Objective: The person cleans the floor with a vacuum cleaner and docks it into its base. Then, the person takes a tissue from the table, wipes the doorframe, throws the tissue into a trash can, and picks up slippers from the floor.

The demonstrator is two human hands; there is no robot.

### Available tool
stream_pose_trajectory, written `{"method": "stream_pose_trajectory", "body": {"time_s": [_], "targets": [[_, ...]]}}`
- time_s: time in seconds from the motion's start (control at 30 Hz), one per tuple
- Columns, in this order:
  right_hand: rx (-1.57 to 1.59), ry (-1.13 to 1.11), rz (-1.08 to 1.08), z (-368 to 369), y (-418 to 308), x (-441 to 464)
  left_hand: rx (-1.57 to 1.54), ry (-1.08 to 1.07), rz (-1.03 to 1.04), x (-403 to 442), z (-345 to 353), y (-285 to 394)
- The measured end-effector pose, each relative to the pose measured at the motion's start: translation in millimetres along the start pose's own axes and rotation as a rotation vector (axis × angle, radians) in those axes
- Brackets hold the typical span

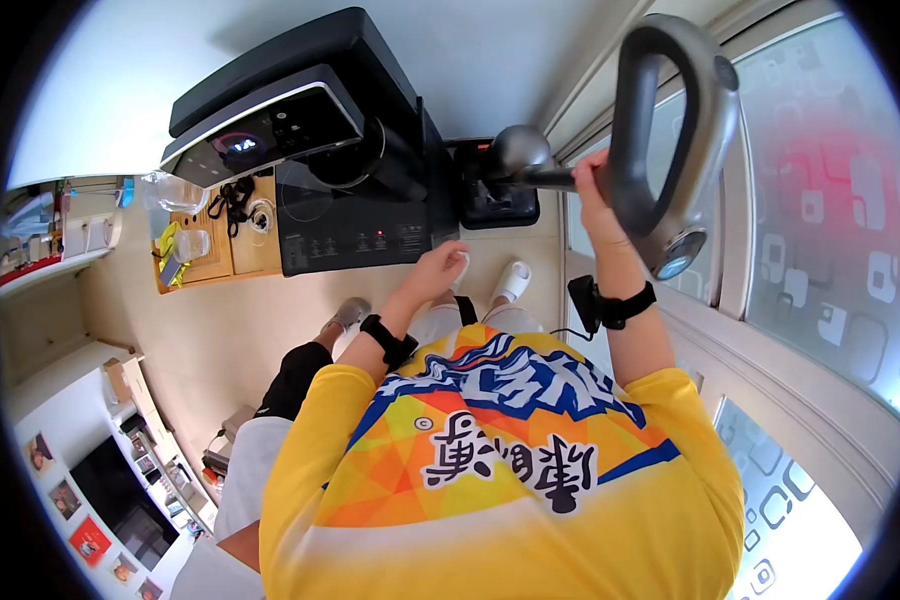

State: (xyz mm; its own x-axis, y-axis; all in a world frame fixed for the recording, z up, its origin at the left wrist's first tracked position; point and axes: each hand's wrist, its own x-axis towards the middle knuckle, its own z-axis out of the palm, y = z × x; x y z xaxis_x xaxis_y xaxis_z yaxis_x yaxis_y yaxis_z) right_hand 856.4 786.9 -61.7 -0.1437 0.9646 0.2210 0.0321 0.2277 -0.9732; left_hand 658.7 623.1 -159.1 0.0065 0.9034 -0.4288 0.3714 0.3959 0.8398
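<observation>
Vacuum (675, 150) slants up to the right of the hob (350, 222), its foot end in a black tray (500, 212) beside the hob; the right hand (602, 205) is closed on it near the handle's lower end; the left hand (440, 270) is half curled at the hob's near right corner, and I cannot tell if it holds anything. With one hand on so bulky a top, a loose grip could let it tip into the glass door (820, 170), right of the hob; a swing left could knock the hob; the cord (573, 333) at the right wristband (630, 304) might snag; a slip could hit the slipper (511, 283) near the tray.
</observation>
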Motion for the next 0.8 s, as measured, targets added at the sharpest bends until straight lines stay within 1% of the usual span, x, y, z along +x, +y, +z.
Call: {"method": "stream_pose_trajectory", "body": {"time_s": [0.03, 0.07, 0.1, 0.17, 0.2, 0.27, 0.3, 0.33, 0.37, 0.4, 0.43, 0.5, 0.57, 0.6, 0.7, 0.73, 0.8], "targets": [[-0.032, -0.001, 0.0, 10, -9, -5, 0.004, 0.0, 0.014, 0, -1, 5], [-0.358, 0.062, -0.208, 17, -24, -10, 0.005, 0.0, 0.027, 0, 0, 7], [-0.557, 0.054, -0.344, 25, -25, -14, -0.002, -0.001, 0.031, 1, 2, 6], [-0.52, 0.088, -0.158, 49, -8, -32, -0.015, -0.003, 0.038, 4, 2, 1], [-0.428, -0.006, -0.038, 55, -3, -37, -0.001, 0.01, 0.053, 3, 1, 3], [-0.22, 0.014, -0.076, 74, 3, -46, 0.033, 0.035, 0.089, 1, -3, 9], [-0.118, 0.02, -0.096, 83, 4, -47, -0.004, 0.037, 0.144, 2, -3, 1], [-0.108, 0.027, -0.119, 91, -1, -44, -0.041, 0.038, 0.204, 4, -3, -8], [-0.004, 0.01, -0.001, 92, -8, -39, -0.079, 0.036, 0.265, 7, -1, -18], [0.098, 0.004, 0.119, 93, -18, -33, 0.004, 0.082, 0.235, -2, -8, 10], [-0.055, -0.022, 0.042, 86, -26, -24, -0.028, 0.057, 0.11, -1, -8, 9], [-0.364, -0.039, -0.12, 73, -43, -6, -0.057, 0.048, 0.102, 1, -7, 2], [-0.198, -0.173, -0.04, 55, -37, -1, -0.047, 0.008, 0.119, -1, -12, 3], [-0.06, -0.204, -0.17, 49, -39, 1, -0.042, -0.012, 0.126, -2, -15, 3], [0.234, -0.359, -0.139, 44, -13, -2, -0.118, 0.023, 0.134, 1, -16, 1], [0.06, -0.335, -0.049, 41, -23, -6, -0.12, 0.038, 0.166, 5, -20, 7], [0.001, -0.216, -0.069, 51, -22, -20, -0.122, 0.063, 0.232, 16, -28, 25]]}}
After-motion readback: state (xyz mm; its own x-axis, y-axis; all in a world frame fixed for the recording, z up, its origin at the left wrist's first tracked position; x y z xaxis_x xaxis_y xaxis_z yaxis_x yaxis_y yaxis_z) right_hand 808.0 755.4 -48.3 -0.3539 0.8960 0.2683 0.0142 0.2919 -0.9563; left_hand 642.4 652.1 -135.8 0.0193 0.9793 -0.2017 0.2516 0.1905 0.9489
